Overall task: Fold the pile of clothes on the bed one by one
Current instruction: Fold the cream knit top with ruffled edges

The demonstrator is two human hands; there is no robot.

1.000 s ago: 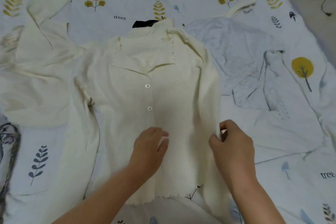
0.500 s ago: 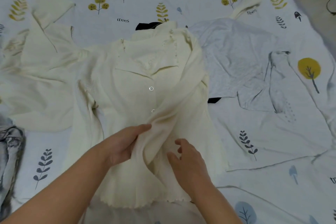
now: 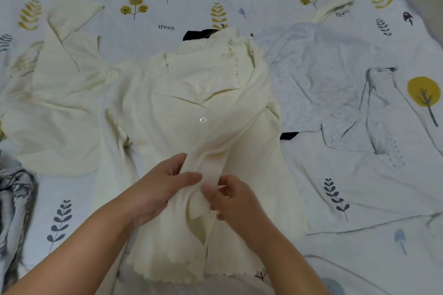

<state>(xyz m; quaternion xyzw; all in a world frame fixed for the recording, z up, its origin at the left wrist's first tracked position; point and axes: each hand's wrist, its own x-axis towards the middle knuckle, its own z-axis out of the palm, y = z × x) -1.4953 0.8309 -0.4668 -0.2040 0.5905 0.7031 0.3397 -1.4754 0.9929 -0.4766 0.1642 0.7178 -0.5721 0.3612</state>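
A cream knit cardigan (image 3: 191,93) lies front up in the middle of the bed, one round button showing on its placket. Its right sleeve is drawn diagonally across the front. My left hand (image 3: 163,187) grips the bunched sleeve fabric low on the chest. Close beside it, my right hand (image 3: 230,196) pinches the front edge by a small button. Both forearms come in from the bottom edge and cover part of the hem.
Another cream garment (image 3: 55,103) is spread at the left. A light grey top (image 3: 318,79) lies at the right, with a black piece (image 3: 199,33) peeking from behind the cardigan collar. A grey patterned cloth (image 3: 12,199) sits at the far left edge. The bedsheet (image 3: 359,199) has a leaf print.
The sleeve has been pulled from the right side across the cardigan's front. Both hands moved together to the middle and now hold the fabric by the lower button.
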